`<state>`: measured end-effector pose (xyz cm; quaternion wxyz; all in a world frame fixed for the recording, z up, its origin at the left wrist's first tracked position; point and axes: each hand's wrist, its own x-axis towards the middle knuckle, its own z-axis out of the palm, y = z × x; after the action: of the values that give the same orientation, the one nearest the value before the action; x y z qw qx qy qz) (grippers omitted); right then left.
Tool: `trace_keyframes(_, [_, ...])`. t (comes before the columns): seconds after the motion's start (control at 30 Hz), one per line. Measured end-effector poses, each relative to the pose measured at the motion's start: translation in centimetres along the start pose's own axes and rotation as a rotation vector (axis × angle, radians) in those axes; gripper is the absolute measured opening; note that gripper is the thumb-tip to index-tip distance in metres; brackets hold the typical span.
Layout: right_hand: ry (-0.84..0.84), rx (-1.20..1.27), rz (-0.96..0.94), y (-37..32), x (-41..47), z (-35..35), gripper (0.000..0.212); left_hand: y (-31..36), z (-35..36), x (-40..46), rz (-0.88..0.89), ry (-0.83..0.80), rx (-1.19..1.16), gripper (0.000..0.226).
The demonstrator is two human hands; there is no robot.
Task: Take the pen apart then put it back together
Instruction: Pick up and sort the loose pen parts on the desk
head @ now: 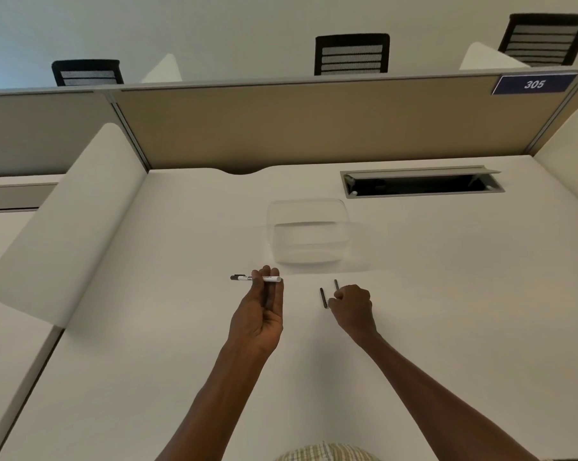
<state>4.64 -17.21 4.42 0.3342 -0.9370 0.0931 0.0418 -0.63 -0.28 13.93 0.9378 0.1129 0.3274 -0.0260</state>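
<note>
Pen body, mid-frame, pinched at its white barrel by the left hand; light, stiff, slick plastic. Right hand curls onto small dark rods, grip unclear

The flat white surface carries a clear plastic tray near its middle and a thin dark rod lying nearer.
</note>
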Motion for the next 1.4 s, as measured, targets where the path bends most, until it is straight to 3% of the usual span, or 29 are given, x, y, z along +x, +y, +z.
trace_keyframes(0.27, [0.006, 0.218, 0.028, 0.2, 1.6, -2.6, 0.024, -0.8, 0.4, -0.3, -0.031, -0.002, 0.024, 0.020])
trace_keyframes(0.37, [-0.221, 0.569, 0.115, -1.4, 2.2, -4.0, 0.017, -1.4, 0.7, -0.5, -0.076, -0.004, 0.061, 0.018])
trace_keyframes(0.5, [-0.558, 0.807, 0.175, -3.6, 2.5, -5.0, 0.038, -2.1, 1.3, -0.7, -0.156, -0.029, 0.096, 0.029])
trace_keyframes(0.63, [-0.723, 1.003, 0.231, -4.6, 2.5, -4.7, 0.038, -2.3, 1.9, -0.5, -0.230, -0.063, 0.146, 0.042])
trace_keyframes(0.83, [-0.742, 1.283, 0.343, -4.3, 2.9, -4.8, 0.014, -2.2, 2.6, -0.1, -0.322, -0.068, 0.210, 0.045])
trace_keyframes(1.03, [-0.678, 1.380, 0.401, -3.9, 3.4, -5.1, 0.014, -2.2, 2.7, 0.9, -0.343, -0.110, 0.325, 0.045])
trace_keyframes(1.17, [-0.601, 1.426, 0.435, -3.7, 3.8, -5.1, 0.008, -1.9, 1.6, 2.3, -0.178, -0.077, 0.592, 0.036])
trace_keyframes(1.27, [-0.552, 1.449, 0.458, -3.6, 4.0, -5.5, 0.005, -1.5, -0.2, 4.2, 0.071, -0.017, 0.811, 0.034])
trace_keyframes(1.4, [-0.482, 1.436, 0.443, -3.3, 4.1, -6.0, 0.008, -0.7, -3.6, 6.9, 0.647, 0.088, 1.591, 0.033])
